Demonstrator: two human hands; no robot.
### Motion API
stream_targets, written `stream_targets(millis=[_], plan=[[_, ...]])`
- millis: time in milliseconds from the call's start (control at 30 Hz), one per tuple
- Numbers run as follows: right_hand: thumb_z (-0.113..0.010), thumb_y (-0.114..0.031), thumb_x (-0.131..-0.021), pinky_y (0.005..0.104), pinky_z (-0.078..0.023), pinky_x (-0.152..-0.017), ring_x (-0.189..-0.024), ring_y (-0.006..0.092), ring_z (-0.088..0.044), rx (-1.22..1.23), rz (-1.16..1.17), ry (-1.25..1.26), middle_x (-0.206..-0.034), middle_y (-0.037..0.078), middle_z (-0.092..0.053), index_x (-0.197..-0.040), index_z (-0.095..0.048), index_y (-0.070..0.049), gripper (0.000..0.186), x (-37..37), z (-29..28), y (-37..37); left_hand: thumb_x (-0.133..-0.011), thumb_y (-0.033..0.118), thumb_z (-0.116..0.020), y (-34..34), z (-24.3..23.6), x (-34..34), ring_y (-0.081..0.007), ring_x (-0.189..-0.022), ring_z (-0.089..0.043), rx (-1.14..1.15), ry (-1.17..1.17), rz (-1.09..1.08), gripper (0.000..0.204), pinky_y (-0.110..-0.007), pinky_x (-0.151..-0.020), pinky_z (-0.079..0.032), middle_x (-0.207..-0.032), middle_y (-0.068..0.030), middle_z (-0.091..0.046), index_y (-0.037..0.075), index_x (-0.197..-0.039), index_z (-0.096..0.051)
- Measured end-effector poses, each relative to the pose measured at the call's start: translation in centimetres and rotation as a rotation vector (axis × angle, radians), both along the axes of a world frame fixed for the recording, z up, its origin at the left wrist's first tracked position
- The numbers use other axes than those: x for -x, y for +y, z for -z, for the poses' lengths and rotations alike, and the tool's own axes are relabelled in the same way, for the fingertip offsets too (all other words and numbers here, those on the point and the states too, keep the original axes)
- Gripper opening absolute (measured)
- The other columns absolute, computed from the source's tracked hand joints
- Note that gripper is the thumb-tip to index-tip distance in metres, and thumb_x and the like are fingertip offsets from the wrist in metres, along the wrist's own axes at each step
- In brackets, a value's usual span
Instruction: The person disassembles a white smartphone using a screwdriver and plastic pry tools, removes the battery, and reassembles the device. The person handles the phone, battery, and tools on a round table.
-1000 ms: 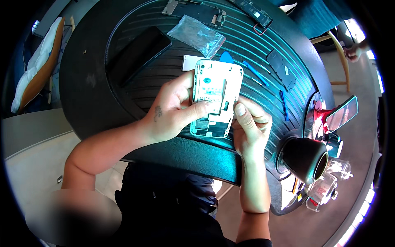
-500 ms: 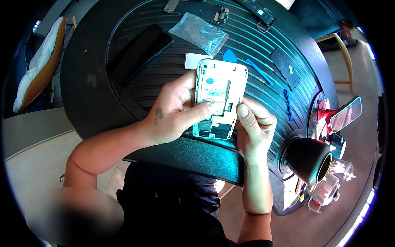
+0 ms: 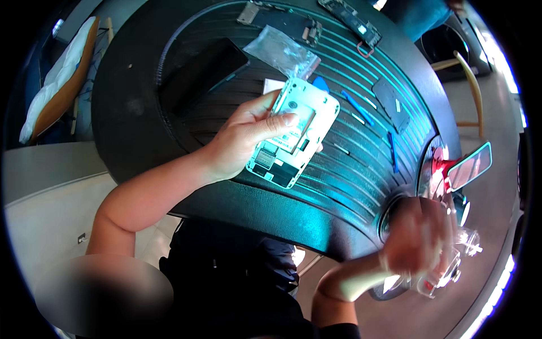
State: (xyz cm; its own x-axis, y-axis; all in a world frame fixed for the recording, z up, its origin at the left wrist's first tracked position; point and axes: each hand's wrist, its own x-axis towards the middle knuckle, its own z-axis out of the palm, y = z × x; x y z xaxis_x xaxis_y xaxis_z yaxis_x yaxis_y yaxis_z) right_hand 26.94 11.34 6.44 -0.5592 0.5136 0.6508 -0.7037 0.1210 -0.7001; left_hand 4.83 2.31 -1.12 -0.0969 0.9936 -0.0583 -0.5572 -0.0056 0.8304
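A white smartphone [image 3: 297, 134] with its back cover off is gripped in my left hand [image 3: 240, 138]. The thumb presses on the inner face, and the fingers wrap behind the phone. Its inside shows a labelled battery area and dark slots at the lower end. My right hand [image 3: 420, 234] is off the phone, over the dark rounded pot at the table's right edge. It is smeared by motion, so its fingers do not read clearly, and it hides most of the pot.
On the ribbed black table [image 3: 271, 217] lie a black phone [image 3: 203, 76], a clear plastic bag [image 3: 280, 52], blue pry tools [image 3: 358, 108], a dark back panel [image 3: 391, 105] and opened phone parts [image 3: 353, 24]. A red stand [image 3: 443, 168] holds a slim screen-like panel [image 3: 471, 166]. Glassware [image 3: 468, 243] sits at the right.
My right hand has left the phone's edge and swung right and down to the pot. The phone in my left hand has tilted, its top leaning right. The whole view has shifted slightly.
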Motion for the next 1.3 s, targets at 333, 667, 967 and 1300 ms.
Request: stream_targets(millis=[333,667,967,1300], plan=[[-0.047,-0.015,-0.095,0.0421,-0.041,-0.104,-0.118,0.0217,-0.054,-0.537,-0.759,0.478,-0.119,0.003,-0.060,-0.108,-0.068,-0.013,0.025,-5.1,-7.0,-8.7,-0.102,0.058,-0.022,0.4,1.7,0.4,-0.0340,-0.101,-0.067,0.018,-0.362,0.151,0.070,-0.047,-0.088,-0.057,-0.112,-0.0198,-0.063,0.004,-0.143,-0.039],[-0.053,-0.019,-0.092,0.0464,-0.039,-0.107,-0.124,0.0250,-0.051,-0.734,-0.735,0.478,-0.130,0.006,-0.058,-0.114,-0.067,-0.010,0.028,-5.9,-7.9,-10.2,-0.104,0.052,-0.024,0.6,1.3,-0.2,-0.0286,-0.096,-0.068,0.075,-0.124,0.165,0.065,-0.042,-0.083,-0.059,-0.114,-0.0221,-0.062,-0.001,-0.140,-0.040],[-0.055,-0.018,-0.090,0.0506,-0.042,-0.103,-0.115,0.0330,-0.057,-0.708,-0.839,0.260,-0.121,0.015,-0.062,-0.112,-0.066,-0.001,0.029,-5.7,-8.4,-11.7,-0.105,0.050,-0.021,0.6,1.6,-0.2,-0.0260,-0.088,-0.070,0.062,-0.070,0.246,0.065,-0.038,-0.080,-0.060,-0.111,-0.0222,-0.065,-0.003,-0.135,-0.043],[-0.055,-0.016,-0.090,0.0497,-0.046,-0.098,-0.105,0.0324,-0.061,-0.482,-0.888,0.206,-0.110,0.017,-0.063,-0.107,-0.065,0.001,0.026,-3.2,-8.3,-11.7,-0.105,0.050,-0.022,0.5,1.3,-0.5,-0.0242,-0.088,-0.070,0.083,-0.032,0.244,0.066,-0.037,-0.080,-0.061,-0.110,-0.0210,-0.065,-0.004,-0.135,-0.043]])
